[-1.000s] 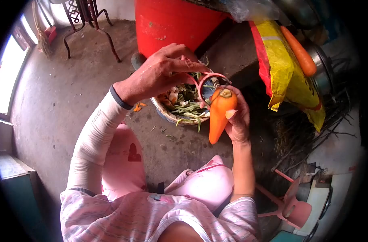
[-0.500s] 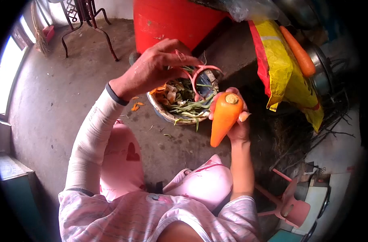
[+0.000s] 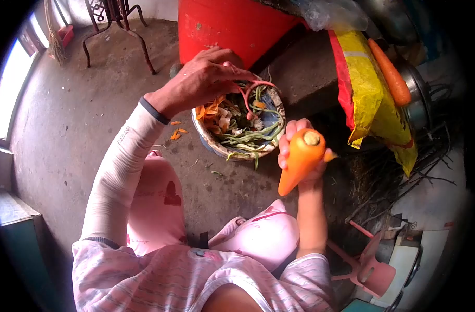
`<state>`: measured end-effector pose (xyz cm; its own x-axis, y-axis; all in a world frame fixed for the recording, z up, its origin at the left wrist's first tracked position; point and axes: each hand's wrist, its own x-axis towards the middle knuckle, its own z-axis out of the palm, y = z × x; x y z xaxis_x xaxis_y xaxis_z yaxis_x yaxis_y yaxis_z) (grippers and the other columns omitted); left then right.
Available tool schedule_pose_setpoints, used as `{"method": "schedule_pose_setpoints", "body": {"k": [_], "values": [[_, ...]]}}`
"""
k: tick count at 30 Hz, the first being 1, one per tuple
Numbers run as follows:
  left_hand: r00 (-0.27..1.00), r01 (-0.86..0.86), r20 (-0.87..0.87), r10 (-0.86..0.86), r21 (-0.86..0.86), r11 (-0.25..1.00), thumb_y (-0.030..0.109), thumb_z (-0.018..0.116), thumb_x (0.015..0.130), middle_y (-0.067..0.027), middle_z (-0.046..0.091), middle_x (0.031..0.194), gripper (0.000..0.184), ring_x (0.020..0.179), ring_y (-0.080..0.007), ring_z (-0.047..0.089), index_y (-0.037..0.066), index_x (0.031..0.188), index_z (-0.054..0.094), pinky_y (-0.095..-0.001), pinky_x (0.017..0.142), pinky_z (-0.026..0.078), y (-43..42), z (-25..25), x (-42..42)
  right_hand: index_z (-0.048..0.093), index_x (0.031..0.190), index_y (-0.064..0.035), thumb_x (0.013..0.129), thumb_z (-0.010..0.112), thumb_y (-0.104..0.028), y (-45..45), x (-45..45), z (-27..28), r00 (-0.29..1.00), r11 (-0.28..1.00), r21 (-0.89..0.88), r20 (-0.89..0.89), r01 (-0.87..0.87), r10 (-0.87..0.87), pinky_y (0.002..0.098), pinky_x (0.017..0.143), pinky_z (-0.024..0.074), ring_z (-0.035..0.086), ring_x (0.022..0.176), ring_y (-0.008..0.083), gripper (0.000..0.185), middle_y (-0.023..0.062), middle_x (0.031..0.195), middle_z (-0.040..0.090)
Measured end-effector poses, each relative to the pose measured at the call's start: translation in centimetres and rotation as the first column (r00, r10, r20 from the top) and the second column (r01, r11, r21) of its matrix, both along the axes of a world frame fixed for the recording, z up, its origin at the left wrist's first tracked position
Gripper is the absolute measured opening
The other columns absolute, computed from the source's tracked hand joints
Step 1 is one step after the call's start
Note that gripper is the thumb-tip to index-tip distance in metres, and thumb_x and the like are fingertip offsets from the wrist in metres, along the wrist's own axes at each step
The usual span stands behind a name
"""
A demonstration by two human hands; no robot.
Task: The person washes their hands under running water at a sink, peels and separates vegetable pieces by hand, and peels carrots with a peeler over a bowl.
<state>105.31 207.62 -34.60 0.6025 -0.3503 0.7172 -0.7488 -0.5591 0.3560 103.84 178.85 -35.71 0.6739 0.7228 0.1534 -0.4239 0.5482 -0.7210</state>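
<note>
My right hand [image 3: 316,167] curls round fat orange tapering carrot [image 3: 303,156], right of round pale-rimmed basin [image 3: 209,144], tip pointing near-left. Should be stiff, fairly weighty, slick if wet; best held round thick far end. My left hand [image 3: 205,78] pinched round pink plastic forked tool [image 3: 247,99] over basin. Lettering on cream ribbed sleeve [image 3: 120,171] too small to read; yellow-and-red plastic bag [image 3: 370,88], far right, no legible brand.

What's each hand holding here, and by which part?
The right hand grips a carrot around its thick end; the left hand holds a pink forked tool by its handle, mostly hidden from view.
</note>
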Motion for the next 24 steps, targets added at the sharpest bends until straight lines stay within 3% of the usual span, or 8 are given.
{"method": "schedule_pose_setpoints", "body": {"k": [6, 9, 11, 13, 15, 17, 21, 24], "values": [[0.998, -0.001, -0.068, -0.007, -0.111, 0.994, 0.015, 0.068, 0.079, -0.0075, 0.059, 0.099, 0.034, 0.093, -0.0267, 0.057, 0.015, 0.113, 0.067, -0.0389, 0.081, 0.048, -0.5, 0.2, -0.4, 0.043, 0.120, -0.0038, 0.084, 0.062, -0.053, 0.2, 0.2, -0.3, 0.992, 0.999, 0.044, -0.130, 0.008, -0.003, 0.0312, 0.065, 0.0538, 0.058, 0.089, 0.0228, 0.064, 0.0141, 0.110, 0.048], [0.998, -0.019, -0.059, 0.011, -0.139, 0.990, 0.016, 0.068, 0.080, -0.0090, 0.059, 0.099, 0.033, 0.093, -0.0279, 0.058, 0.015, 0.114, 0.066, -0.0393, 0.081, 0.049, -0.5, 0.0, -0.3, 0.048, 0.118, -0.0033, 0.086, 0.060, -0.049, 1.1, 0.2, 0.2, 0.971, 0.986, -0.147, -0.211, 0.082, -0.112, 0.0304, 0.065, 0.0536, 0.059, 0.086, 0.0219, 0.058, 0.0138, 0.106, 0.054], [0.996, -0.066, -0.068, 0.056, -0.159, 0.985, 0.016, 0.067, 0.081, -0.0102, 0.060, 0.100, 0.033, 0.094, -0.0288, 0.058, 0.014, 0.114, 0.066, -0.0395, 0.081, 0.049, -0.4, -0.3, -0.4, 0.054, 0.112, -0.0029, 0.085, 0.068, -0.036, 1.5, 2.2, -1.2, 0.936, 0.719, -0.602, 0.273, 0.347, -0.224, 0.0292, 0.066, 0.0520, 0.062, 0.079, 0.0209, 0.044, 0.0107, 0.092, 0.064], [0.988, -0.137, -0.089, 0.125, -0.146, 0.980, 0.016, 0.067, 0.082, -0.0114, 0.060, 0.101, 0.033, 0.095, -0.0298, 0.059, 0.014, 0.115, 0.065, -0.0398, 0.081, 0.049, 0.0, -0.6, -0.2, 0.054, 0.110, -0.0018, 0.085, 0.070, -0.029, 2.4, 2.4, -2.1, 0.437, 0.204, -0.424, 0.899, 0.882, -0.023, 0.0274, 0.067, 0.0498, 0.061, 0.078, 0.0166, 0.041, 0.0095, 0.094, 0.062], [0.986, -0.142, -0.112, 0.125, -0.158, 0.977, 0.012, 0.064, 0.086, -0.0116, 0.057, 0.107, 0.029, 0.096, -0.0283, 0.059, 0.009, 0.115, 0.062, -0.0362, 0.080, 0.049, 0.6, -0.9, 0.1, 0.055, 0.108, -0.0018, 0.087, 0.067, -0.033, 1.1, 3.7, -2.9, 0.741, 0.427, -0.607, 0.590, 0.670, -0.321, 0.0268, 0.070, 0.0483, 0.058, 0.082, 0.0118, 0.039, 0.0079, 0.097, 0.062], [0.983, -0.172, -0.096, 0.159, -0.156, 0.973, 0.012, 0.064, 0.086, -0.0117, 0.057, 0.107, 0.028, 0.096, -0.0278, 0.059, 0.009, 0.114, 0.062, -0.0356, 0.080, 0.048, 0.8, -0.9, -0.2, 0.055, 0.107, -0.0028, 0.089, 0.064, -0.034, 0.9, 4.0, -3.1, 0.788, 0.504, -0.606, 0.461, 0.615, -0.407, 0.0272, 0.065, 0.0501, 0.060, 0.077, 0.0129, 0.037, 0.0090, 0.095, 0.063], [0.967, -0.245, -0.115, 0.226, -0.198, 0.949, 0.010, 0.061, 0.087, -0.0116, 0.057, 0.109, 0.029, 0.096, -0.0288, 0.058, 0.006, 0.116, 0.058, -0.0357, 0.082, 0.047, 1.4, -1.5, -0.2, 0.055, 0.115, -0.0029, 0.092, 0.050, -0.050, 2.4, 2.1, 0.1, 0.916, 0.791, -0.582, -0.186, 0.189, -0.355, 0.0246, 0.059, 0.0527, 0.061, 0.067, 0.0159, 0.053, 0.0114, 0.088, 0.064], [0.971, -0.225, -0.122, 0.205, -0.183, 0.957, 0.010, 0.062, 0.087, -0.0117, 0.057, 0.110, 0.030, 0.096, -0.0276, 0.058, 0.006, 0.116, 0.058, -0.0353, 0.081, 0.047, 1.8, -1.7, -0.3, 0.055, 0.117, -0.0029, 0.083, 0.064, -0.050, 3.0, 1.3, -0.3, 0.934, 0.802, -0.567, -0.150, 0.187, -0.323, 0.0216, 0.058, 0.0509, 0.060, 0.070, 0.0140, 0.059, 0.0101, 0.094, 0.062]]}}
